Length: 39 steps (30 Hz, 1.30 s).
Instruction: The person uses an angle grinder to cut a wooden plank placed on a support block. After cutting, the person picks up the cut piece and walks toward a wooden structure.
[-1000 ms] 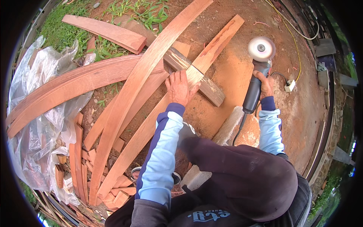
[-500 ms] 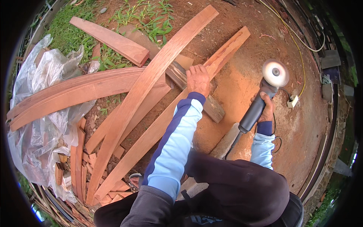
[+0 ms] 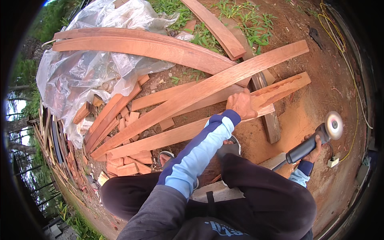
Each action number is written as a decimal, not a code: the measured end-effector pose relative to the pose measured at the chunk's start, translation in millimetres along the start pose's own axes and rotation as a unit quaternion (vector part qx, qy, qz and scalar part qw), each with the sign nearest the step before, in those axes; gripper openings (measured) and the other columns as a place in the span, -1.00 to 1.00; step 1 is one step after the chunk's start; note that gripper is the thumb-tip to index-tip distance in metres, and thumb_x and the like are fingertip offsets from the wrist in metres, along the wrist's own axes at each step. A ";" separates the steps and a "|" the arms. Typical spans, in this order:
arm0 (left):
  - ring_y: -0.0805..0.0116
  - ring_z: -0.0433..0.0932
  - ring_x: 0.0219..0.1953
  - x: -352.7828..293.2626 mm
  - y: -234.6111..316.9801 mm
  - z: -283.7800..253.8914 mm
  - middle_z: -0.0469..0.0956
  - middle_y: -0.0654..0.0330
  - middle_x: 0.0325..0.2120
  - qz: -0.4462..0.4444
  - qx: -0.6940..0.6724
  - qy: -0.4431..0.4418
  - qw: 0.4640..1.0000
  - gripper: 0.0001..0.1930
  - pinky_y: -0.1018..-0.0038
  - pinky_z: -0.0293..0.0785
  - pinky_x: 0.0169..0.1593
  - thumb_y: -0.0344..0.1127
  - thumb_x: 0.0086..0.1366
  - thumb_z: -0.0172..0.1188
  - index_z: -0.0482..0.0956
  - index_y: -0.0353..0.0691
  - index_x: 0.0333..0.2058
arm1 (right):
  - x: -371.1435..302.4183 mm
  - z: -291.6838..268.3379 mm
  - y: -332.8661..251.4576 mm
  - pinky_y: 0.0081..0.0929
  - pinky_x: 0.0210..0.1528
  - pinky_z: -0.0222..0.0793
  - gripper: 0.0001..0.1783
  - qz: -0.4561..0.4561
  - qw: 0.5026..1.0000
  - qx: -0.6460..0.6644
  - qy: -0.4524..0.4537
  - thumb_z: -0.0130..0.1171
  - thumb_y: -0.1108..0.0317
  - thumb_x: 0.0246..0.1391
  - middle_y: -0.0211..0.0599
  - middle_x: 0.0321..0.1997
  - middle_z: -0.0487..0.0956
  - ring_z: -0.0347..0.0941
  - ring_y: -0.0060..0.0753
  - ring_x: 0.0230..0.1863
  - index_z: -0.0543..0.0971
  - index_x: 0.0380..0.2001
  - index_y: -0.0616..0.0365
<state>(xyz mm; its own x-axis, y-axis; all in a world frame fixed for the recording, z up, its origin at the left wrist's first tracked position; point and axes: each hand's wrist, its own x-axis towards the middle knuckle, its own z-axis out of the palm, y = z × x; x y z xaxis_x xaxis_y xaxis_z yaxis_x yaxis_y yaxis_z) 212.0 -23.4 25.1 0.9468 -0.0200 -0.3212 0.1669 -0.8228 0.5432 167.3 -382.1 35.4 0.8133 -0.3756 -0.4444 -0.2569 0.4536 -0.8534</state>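
1. Clock directions run from the middle of the view. Toward three o'clock, the left hand [image 3: 242,105] lies over the wood with its fingers curled down, where the long plank [image 3: 168,138] meets the wavy-edged board [image 3: 282,91]; which of the two it grips, I cannot tell.
2. The long plank runs from eight o'clock to nearly three; the wavy-edged board points out toward two.
3. Between three and four o'clock, the right hand [image 3: 317,149] is closed around the black grinder [image 3: 303,149], near the pale round disc [image 3: 333,125].
4. The thick beam [image 3: 272,127] shows just past three o'clock, below the plank's end.
5. A curved plank [image 3: 204,93] stretches from eight o'clock to two, across the stacked boards [image 3: 148,44].
6. Plastic sheeting [image 3: 98,66] lies at ten o'clock, offcuts [image 3: 130,164] at eight.
7. Between five and six o'clock, the dark shirt carries light-blue lettering [image 3: 224,228], partly cut off.
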 end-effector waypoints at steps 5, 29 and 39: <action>-0.15 0.59 -0.29 -44.7 -30.2 -27.8 0.58 -0.21 -0.41 -0.056 -0.032 0.030 0.997 -0.37 0.13 0.50 -0.17 -0.08 -0.28 0.33 0.42 -0.42 -0.25 | 8.8 -0.8 -3.5 -0.46 -0.56 0.50 -0.66 0.023 0.999 -0.007 -0.025 0.25 0.17 -0.04 -0.25 -0.49 0.49 0.48 -0.34 -0.53 0.44 -0.31 0.17; 0.32 0.49 -0.47 -226.4 -247.7 -43.9 0.52 0.07 -0.49 -0.345 -0.425 0.705 0.452 -0.53 0.42 0.45 -0.33 -0.19 -0.14 0.42 0.44 -0.42 -0.37 | 21.9 56.0 21.7 -0.48 -0.57 0.48 -0.64 0.087 0.989 -0.042 -0.110 0.25 0.17 -0.05 -0.09 -0.49 0.52 0.46 -0.31 -0.58 0.46 -0.35 0.25; 0.25 0.46 -0.56 -255.3 -352.7 -101.8 0.49 0.05 -0.49 -0.394 -0.512 0.710 0.280 -0.40 0.37 0.44 -0.45 0.04 -0.06 0.39 0.46 -0.49 -0.38 | 5.2 71.1 21.6 -0.48 -0.56 0.46 -0.58 0.124 0.983 -0.059 -0.122 0.26 0.10 -0.03 -0.16 -0.51 0.51 0.46 -0.33 -0.58 0.44 -0.36 0.28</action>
<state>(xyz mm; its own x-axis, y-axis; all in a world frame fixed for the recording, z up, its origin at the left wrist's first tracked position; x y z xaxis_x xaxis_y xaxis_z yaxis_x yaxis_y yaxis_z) -60.6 329.7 -5.5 -0.4620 0.7827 -0.4170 -0.2191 0.3549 0.9089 203.1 -316.8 34.0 0.8146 -0.0541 -0.5775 -0.5110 0.4042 -0.7586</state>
